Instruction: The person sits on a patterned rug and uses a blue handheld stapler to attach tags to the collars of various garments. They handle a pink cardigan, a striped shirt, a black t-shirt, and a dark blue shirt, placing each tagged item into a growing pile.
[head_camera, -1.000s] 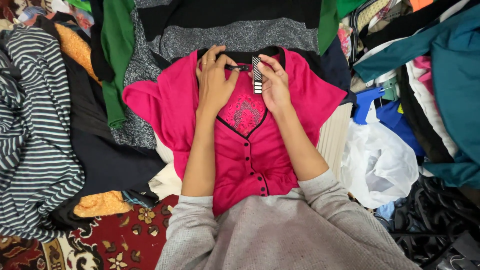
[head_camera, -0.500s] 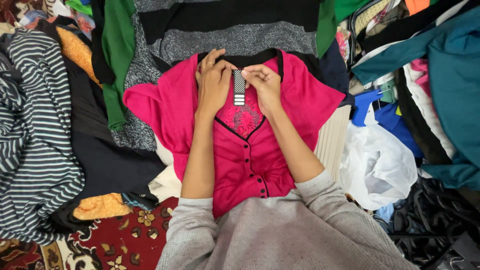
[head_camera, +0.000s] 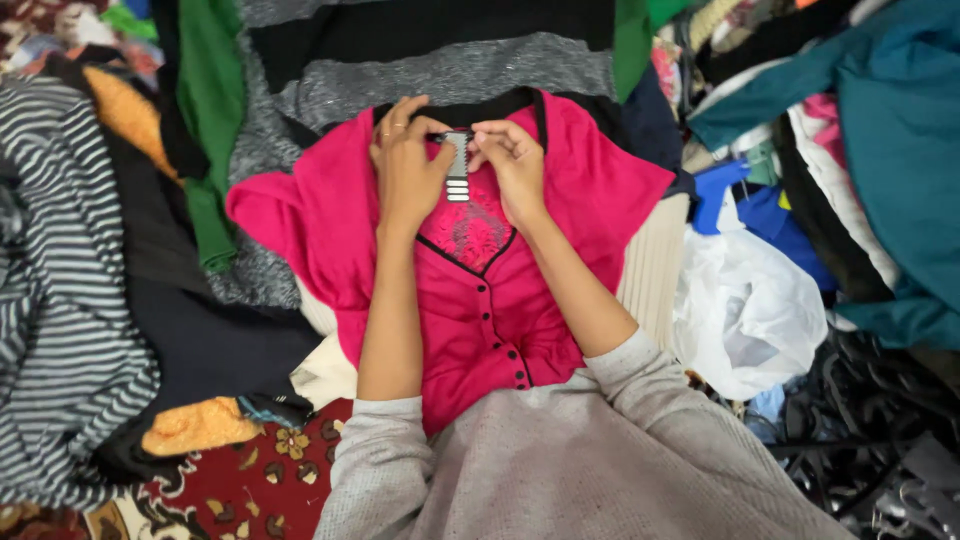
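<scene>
A bright pink top (head_camera: 500, 310) with black trim and a row of black buttons lies spread flat in front of me. Both hands rest at its black neckline. My left hand (head_camera: 405, 175) and my right hand (head_camera: 515, 165) pinch a small grey tag (head_camera: 458, 168) with white bars between their fingertips. The tag hangs over the lacy chest panel of the top. Grey sleeves cover both of my forearms near the elbows.
Piles of clothes surround the top: a black and grey striped garment (head_camera: 430, 70) behind it, a green one (head_camera: 210, 110) and a striped knit (head_camera: 60, 300) to the left, a teal garment (head_camera: 890, 150) and a white plastic bag (head_camera: 750, 300) to the right. A red patterned carpet (head_camera: 250, 480) shows below.
The tag moved left from my right hand's side to the middle of the neckline. My hands have closed in, and both now pinch it.
</scene>
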